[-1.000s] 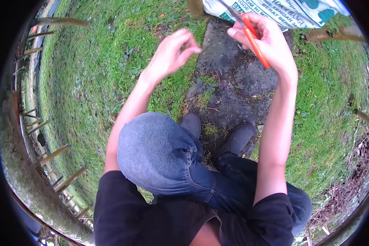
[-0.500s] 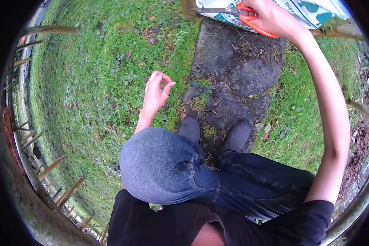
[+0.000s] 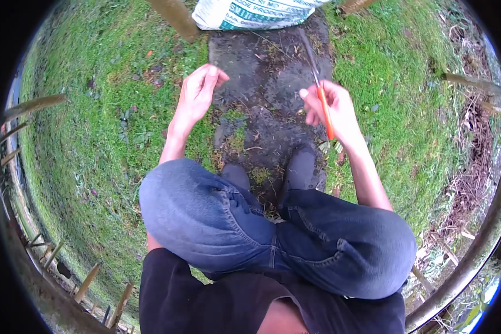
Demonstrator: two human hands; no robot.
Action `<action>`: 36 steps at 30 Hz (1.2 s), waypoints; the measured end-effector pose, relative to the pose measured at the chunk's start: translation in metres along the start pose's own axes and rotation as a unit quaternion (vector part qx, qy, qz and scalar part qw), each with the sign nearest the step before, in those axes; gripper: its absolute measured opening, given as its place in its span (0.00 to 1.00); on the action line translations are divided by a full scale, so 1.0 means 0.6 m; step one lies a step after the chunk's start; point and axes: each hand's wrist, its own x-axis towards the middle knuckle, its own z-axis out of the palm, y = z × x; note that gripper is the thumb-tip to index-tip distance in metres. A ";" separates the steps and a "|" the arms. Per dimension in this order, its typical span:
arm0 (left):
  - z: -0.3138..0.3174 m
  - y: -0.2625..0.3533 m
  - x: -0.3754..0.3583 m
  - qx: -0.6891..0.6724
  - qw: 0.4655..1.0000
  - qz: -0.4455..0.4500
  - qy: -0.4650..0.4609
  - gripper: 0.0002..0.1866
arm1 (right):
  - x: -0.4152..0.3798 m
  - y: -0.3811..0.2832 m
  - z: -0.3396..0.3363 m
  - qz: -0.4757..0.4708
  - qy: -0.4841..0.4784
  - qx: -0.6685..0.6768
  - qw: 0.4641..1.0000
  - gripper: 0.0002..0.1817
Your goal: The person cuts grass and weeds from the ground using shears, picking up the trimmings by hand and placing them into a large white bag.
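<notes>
My right hand [image 3: 335, 108] holds a pair of scissors [image 3: 324, 106] with orange handles. Their dark blades look closed, pointing forward over the stone slab and slightly blurred. To the left, my left hand [image 3: 196, 94] hovers above the grass at the slab's edge, its fingers curled in toward the thumb. Whatever might lie between those fingertips is too small or hidden to tell. Ahead of both hands, a white plastic sack [image 3: 256, 14] with green print lies across the far end of the slab, partly cut off by the view.
A dark, dirt-covered stone slab [image 3: 261, 119] runs from my shoes [image 3: 300, 167] to the sack. Grass [image 3: 106, 139] spreads on both sides. Wooden posts [image 3: 175, 19] flank the sack, and more stakes and rails curve along the left and right edges.
My right hand has come back from beside the sack toward me, bringing the scissors, whose blades have swung from pointing left to pointing forward. The view has shifted; my left hand remains raised with curled fingers.
</notes>
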 end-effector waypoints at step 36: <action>0.131 0.164 -0.049 -0.143 0.983 0.040 -0.105 0.25 | -0.228 0.130 -0.168 0.018 0.139 0.100 0.985 0.09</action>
